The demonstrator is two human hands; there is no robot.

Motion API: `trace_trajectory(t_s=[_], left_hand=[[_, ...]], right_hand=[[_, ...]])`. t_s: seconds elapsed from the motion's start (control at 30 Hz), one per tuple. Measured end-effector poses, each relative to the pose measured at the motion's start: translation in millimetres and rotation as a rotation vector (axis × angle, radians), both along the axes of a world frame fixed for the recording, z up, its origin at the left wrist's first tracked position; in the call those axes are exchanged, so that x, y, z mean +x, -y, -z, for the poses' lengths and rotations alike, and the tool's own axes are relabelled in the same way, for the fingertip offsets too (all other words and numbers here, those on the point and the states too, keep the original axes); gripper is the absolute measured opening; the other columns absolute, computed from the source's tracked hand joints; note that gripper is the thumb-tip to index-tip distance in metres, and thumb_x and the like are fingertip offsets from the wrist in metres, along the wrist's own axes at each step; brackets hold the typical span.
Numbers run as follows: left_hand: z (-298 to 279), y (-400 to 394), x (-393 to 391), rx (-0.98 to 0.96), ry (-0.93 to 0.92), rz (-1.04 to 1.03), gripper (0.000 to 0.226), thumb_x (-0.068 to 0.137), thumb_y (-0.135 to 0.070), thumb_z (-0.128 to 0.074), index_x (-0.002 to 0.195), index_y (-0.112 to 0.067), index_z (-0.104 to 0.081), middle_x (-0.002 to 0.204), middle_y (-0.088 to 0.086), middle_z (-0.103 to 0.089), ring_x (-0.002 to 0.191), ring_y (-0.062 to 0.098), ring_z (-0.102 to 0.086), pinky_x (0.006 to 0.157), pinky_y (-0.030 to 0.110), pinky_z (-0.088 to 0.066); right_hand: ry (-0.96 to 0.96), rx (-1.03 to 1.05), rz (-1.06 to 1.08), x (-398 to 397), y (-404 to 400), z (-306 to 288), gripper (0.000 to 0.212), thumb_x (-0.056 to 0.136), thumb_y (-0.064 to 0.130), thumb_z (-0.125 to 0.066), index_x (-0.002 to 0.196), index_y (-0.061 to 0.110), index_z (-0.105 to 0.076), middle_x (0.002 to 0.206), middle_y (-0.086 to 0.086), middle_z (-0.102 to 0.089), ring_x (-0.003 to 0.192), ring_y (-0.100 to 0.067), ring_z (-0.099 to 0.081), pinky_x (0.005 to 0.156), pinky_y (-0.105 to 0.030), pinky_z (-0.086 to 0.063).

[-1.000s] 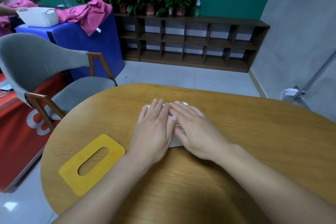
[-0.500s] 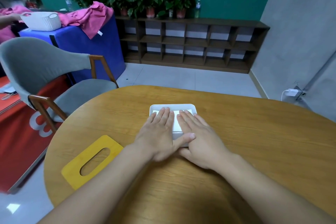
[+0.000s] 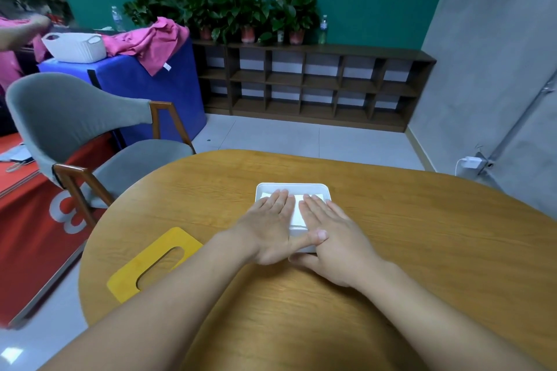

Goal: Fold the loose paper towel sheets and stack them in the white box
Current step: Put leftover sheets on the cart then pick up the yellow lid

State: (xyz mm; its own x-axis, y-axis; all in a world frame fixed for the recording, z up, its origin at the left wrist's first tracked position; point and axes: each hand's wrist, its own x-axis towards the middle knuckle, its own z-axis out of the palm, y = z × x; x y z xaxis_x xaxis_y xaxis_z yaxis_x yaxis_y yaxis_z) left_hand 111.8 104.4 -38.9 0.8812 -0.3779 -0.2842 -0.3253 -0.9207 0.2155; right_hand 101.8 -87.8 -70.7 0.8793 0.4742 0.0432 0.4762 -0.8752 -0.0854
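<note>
The white box [image 3: 291, 186] sits on the round wooden table [image 3: 422, 235], just ahead of me. White folded paper towel sheets [image 3: 298, 211] lie inside it. My left hand [image 3: 268, 229] lies flat over the box's left half, fingers straight. My right hand [image 3: 334, 238] lies flat over the right half, fingers straight too. The left thumb crosses over the right hand at the box's near edge. Most of the box is hidden beneath both hands.
A yellow box lid with an oval slot [image 3: 156, 262] lies at the table's left edge. A grey chair with wooden legs [image 3: 90, 135] stands to the left. Beyond are a blue block with a white basket [image 3: 75, 47], pink cloth and a low shelf [image 3: 316, 84].
Both hands slid back toward me across the box, uncovering its far rim and the sheets inside. The view also tilted slightly.
</note>
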Motion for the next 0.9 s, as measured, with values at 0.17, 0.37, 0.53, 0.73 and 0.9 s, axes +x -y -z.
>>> trace_trajectory(t_s=[0.17,0.37,0.53,0.73,0.9], left_hand=[[5,6,-12,-0.102,0.052,-0.03,0.131,0.08,-0.105,-0.004,0.175,-0.017,0.007,0.183,-0.001,0.017,0.166,0.008,0.024,0.138,0.04,0.008],[-4,1,-21,-0.21,0.058,-0.044,0.119,0.088,-0.1,-0.013,0.176,-0.022,0.007,0.182,-0.007,0.02,0.164,0.005,0.027,0.137,0.041,0.01],[-29,-32,-36,-0.504,0.171,-0.127,0.119,0.083,-0.103,-0.008,0.176,-0.03,-0.002,0.181,-0.02,0.012,0.16,-0.01,0.023,0.136,0.031,0.011],[-6,-138,-97,-0.821,0.315,-0.558,0.084,0.095,-0.095,-0.031,0.167,-0.053,-0.032,0.177,-0.026,-0.023,0.164,-0.004,-0.017,0.135,0.037,-0.014],[45,-188,-125,-0.613,0.346,-0.694,0.078,0.102,-0.081,-0.04,0.167,-0.038,-0.041,0.177,-0.012,-0.033,0.165,0.003,-0.015,0.133,0.036,-0.015]], right_hand=[[-0.014,0.029,0.018,-14,8,-5,0.111,0.099,0.082,-0.046,0.176,0.022,0.006,0.184,0.009,0.009,0.167,-0.005,0.017,0.136,-0.032,0.011],[-0.004,0.054,0.002,-19,12,-25,0.109,0.098,0.087,-0.042,0.176,0.026,0.003,0.183,0.012,0.01,0.166,-0.002,0.02,0.137,-0.039,0.009],[0.104,0.091,-0.028,-28,4,-47,0.104,0.099,0.08,-0.049,0.176,0.022,-0.01,0.185,0.006,0.002,0.169,-0.007,0.011,0.138,-0.039,0.006],[0.101,0.382,-0.124,-64,-68,-49,0.07,0.106,0.059,-0.06,0.162,0.019,-0.048,0.171,0.004,-0.044,0.157,-0.015,-0.036,0.134,-0.033,-0.023],[-0.077,0.434,-0.178,-80,-166,-21,0.055,0.111,0.04,-0.057,0.16,0.019,-0.048,0.169,0.002,-0.046,0.153,-0.02,-0.042,0.128,-0.037,-0.033]])
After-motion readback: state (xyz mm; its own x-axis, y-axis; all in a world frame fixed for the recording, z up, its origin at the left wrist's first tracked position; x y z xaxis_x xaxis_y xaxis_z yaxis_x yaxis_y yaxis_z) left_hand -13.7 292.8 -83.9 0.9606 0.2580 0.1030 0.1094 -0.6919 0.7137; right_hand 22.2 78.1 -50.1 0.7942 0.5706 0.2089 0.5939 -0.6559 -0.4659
